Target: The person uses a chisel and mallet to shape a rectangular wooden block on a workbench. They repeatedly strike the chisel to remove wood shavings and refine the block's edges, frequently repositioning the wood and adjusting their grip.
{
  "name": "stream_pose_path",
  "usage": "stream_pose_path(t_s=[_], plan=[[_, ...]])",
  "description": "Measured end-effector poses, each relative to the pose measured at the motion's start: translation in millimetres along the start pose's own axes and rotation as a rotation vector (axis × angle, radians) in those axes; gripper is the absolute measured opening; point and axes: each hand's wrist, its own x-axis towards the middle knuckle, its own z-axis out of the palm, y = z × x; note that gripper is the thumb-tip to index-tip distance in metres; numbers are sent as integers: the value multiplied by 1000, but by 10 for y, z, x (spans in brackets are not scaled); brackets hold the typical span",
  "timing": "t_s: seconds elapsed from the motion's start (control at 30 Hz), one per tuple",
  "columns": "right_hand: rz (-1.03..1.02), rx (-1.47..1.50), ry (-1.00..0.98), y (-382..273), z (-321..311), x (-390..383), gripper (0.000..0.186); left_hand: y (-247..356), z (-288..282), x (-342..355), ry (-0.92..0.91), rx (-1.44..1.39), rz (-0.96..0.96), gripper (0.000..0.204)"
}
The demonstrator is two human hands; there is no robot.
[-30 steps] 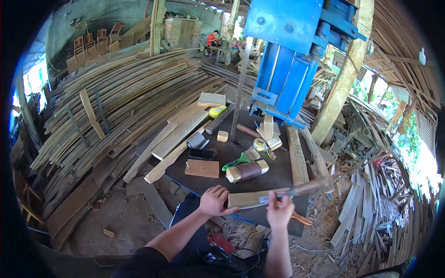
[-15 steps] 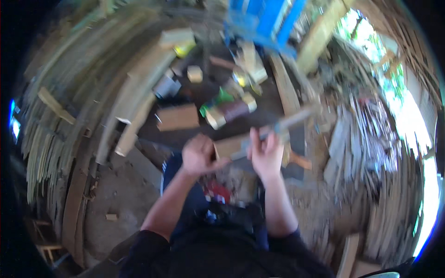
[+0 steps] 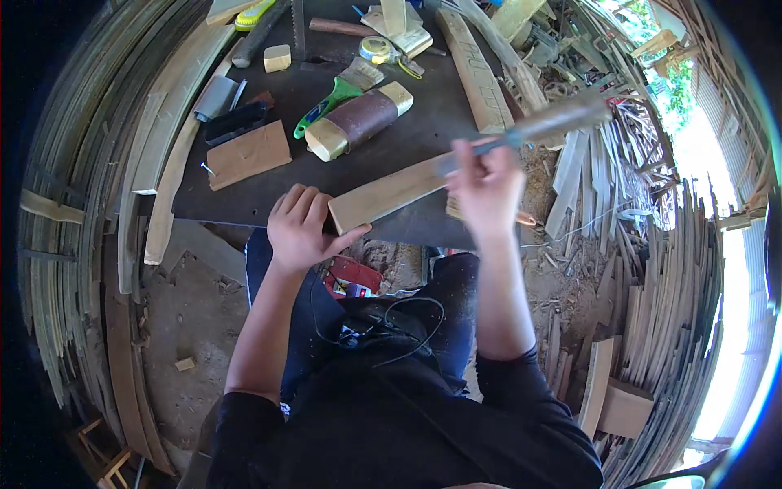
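A pale wooden board (image 3: 391,191) lies slanted across the near part of the dark table. At its left end is my left hand (image 3: 298,228), with bent fingers beside the end and the thumb along the near lower corner, gripping it there. My right hand (image 3: 489,189) is closed around a long narrow tool (image 3: 562,119) over the board's right part. The tool is grey-brown with a bluish part near the fingers; motion blurs it too much to tell its kind. Beyond the board lie a wooden block wrapped in brown sandpaper (image 3: 358,124) and a green-handled paintbrush (image 3: 330,104).
The dark tabletop (image 3: 244,201) also carries a flat brown wood piece (image 3: 249,155), a black case (image 3: 236,122), a tape measure (image 3: 378,50) and a small wood block (image 3: 277,58). Long planks (image 3: 476,77) lie at the far right. Stacked strips (image 3: 643,326) stand on the right.
The view has tilted down and sharpened. My right hand and the tool have shifted up and to the right in the picture; my left hand stays at the board's left end.
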Motion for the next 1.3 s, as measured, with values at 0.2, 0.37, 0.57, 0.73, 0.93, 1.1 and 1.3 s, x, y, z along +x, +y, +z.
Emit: stream_pose_path(t_s=[0.2,0.37,0.57,0.73,0.93,1.1,1.3], plan=[[229,209,132,350,-373,292,21,48,54,16,-8,-50,-34,56],[162,147,-40,59,-284,250,20,32,26,30,-9,-91,-35,56],[290,293,43,267,-326,375,21,49,35,53,-1,-96,-44,54],[192,360,-91,-108,81,75,19,22,29,48,-40,-117,-57,51],[286,249,30,179,-204,295,20,40,46,74,7,-147,-39,50],[259,469,-225,-418,350,-230,20,31,51,68,8,-129,-31,50],[242,392,-117,-194,133,-57,19,10,41,34,19,-126,-27,51]])
